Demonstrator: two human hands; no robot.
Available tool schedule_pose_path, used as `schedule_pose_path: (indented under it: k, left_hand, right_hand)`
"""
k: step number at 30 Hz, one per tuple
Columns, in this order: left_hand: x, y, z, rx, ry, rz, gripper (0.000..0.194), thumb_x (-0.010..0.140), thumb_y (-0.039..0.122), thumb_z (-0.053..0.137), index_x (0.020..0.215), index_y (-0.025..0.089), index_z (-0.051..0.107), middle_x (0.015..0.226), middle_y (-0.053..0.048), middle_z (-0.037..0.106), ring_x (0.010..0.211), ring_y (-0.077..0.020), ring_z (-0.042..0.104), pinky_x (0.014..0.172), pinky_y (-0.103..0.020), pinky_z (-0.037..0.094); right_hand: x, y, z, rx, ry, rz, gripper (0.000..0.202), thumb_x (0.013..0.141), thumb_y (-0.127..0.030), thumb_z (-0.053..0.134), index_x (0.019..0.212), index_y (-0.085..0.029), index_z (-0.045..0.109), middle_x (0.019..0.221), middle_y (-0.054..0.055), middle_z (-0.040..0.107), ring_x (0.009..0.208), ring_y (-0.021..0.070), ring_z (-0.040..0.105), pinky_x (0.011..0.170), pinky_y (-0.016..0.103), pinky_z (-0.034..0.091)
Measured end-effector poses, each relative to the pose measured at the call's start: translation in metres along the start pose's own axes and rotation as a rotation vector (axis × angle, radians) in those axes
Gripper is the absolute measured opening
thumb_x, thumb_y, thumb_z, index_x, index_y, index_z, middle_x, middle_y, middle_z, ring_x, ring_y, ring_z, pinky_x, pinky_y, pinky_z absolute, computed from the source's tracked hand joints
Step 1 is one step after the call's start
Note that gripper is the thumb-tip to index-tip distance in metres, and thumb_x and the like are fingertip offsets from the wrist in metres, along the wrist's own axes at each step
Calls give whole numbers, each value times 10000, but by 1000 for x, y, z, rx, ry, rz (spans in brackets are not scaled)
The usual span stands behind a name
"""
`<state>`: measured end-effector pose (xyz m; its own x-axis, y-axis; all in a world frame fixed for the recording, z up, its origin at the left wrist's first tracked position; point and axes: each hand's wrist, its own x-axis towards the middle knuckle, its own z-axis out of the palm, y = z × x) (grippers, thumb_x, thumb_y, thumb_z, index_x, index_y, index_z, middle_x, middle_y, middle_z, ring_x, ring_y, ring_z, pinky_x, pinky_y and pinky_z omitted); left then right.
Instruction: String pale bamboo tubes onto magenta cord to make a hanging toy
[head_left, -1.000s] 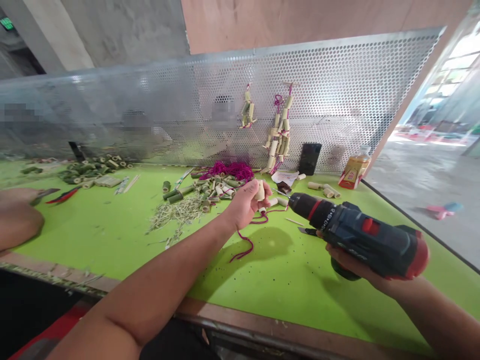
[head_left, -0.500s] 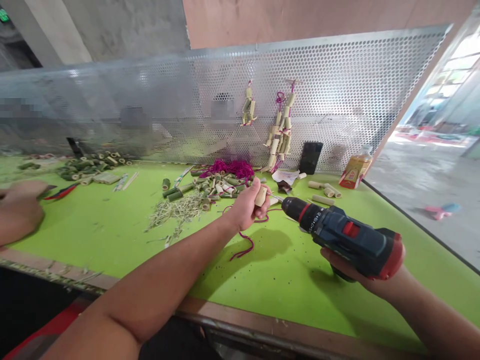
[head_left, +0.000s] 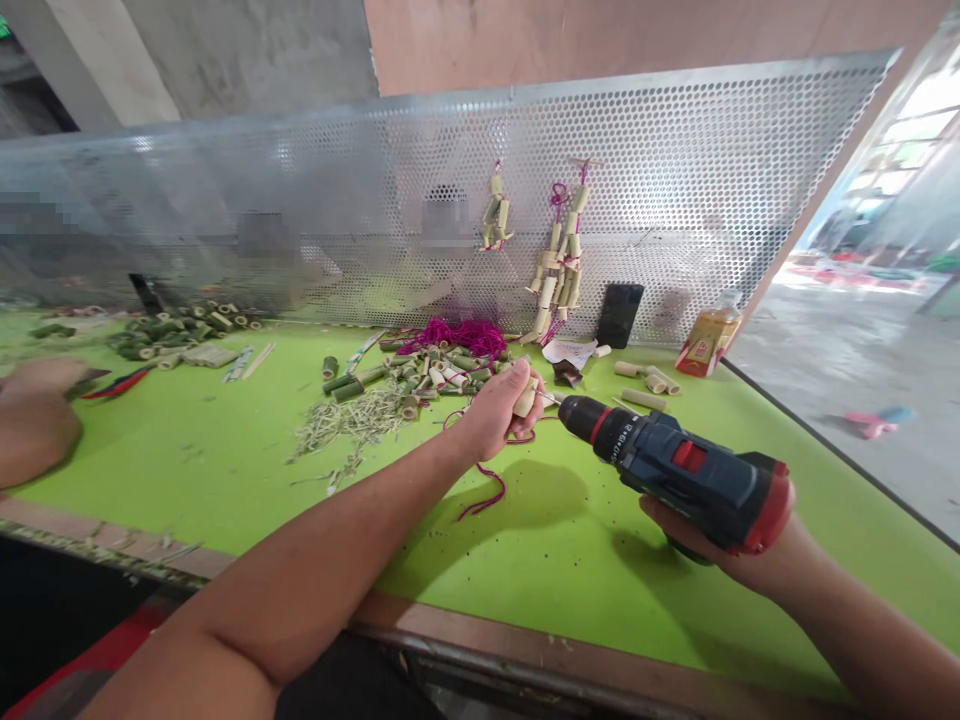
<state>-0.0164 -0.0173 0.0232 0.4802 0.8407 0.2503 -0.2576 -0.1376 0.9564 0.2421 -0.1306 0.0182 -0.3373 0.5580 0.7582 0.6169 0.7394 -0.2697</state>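
Observation:
My left hand (head_left: 501, 412) is closed around a short pale bamboo piece (head_left: 526, 398), held above the green table. In my right hand (head_left: 697, 540) is a dark blue and red cordless drill (head_left: 686, 470), gripped by its handle and pointing left. The thin drill bit (head_left: 549, 397) reaches the bamboo piece; whether its tip has gone in, I cannot tell. Below my left hand a purple cord (head_left: 489, 492) trails over the table. Just beyond lie a heap of cut bamboo pieces (head_left: 450, 376) and a tangle of purple string (head_left: 465, 340).
A perforated metal panel (head_left: 360, 200) stands behind the table (head_left: 247, 430); strung bamboo figures (head_left: 559, 255) hang on it. A black phone (head_left: 620, 315), bamboo tubes (head_left: 643, 399) and an amber bottle (head_left: 705, 340) stand or lie right. Another person's hand (head_left: 41, 410) is at far left.
The drill has shifted slightly left, closer to my left hand, and the bamboo piece has turned a little in my fingers. Both hands keep their hold.

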Motion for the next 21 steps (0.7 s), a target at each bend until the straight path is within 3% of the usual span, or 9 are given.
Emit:
schedule_pose_path:
  k: [3, 6, 9, 14, 21]
  left_hand:
    - [-2, 6, 1, 212, 33, 84, 521, 953, 680, 409, 842, 187, 534, 492, 49, 494, 376, -68, 345, 394, -196, 276]
    - [-4, 8, 4, 331, 39, 123, 534, 969, 665, 384, 829, 177, 548, 504, 40, 499, 408, -71, 375, 425, -204, 295]
    - [-4, 8, 5, 304, 71, 134, 523, 983, 651, 361, 831, 184, 542, 486, 48, 479, 397, -75, 358, 426, -213, 290]
    - [-2, 6, 4, 242, 128, 168, 500, 986, 637, 370, 843, 189, 540, 466, 53, 484, 369, -73, 328, 408, -218, 264]
    - [1, -1, 2, 110, 114, 131, 517, 947, 686, 413, 855, 192, 535, 447, 59, 477, 338, -70, 306, 367, -209, 229]
  right_hand:
    - [1, -3, 2, 33, 9, 40, 75, 808, -159, 683, 847, -221, 702, 645, 0, 685, 506, 157, 634, 475, 253, 522]
    - [0, -6, 4, 81, -7, 85, 166, 764, -162, 690, 917, -220, 710, 749, 32, 737, 607, 208, 698, 546, 292, 577]
    - [-3, -7, 7, 89, -13, 130, 234, 737, -167, 707, 962, -227, 721, 814, 50, 756, 681, 250, 724, 585, 317, 598]
    - [-8, -7, 8, -7, 123, 125, 27, 769, -222, 704, 781, -245, 703, 611, 22, 670, 499, 197, 608, 448, 298, 521]
    - [-5, -10, 4, 9, 93, 82, 61, 784, -176, 699, 806, -232, 693, 611, 5, 663, 471, 154, 582, 435, 262, 499]
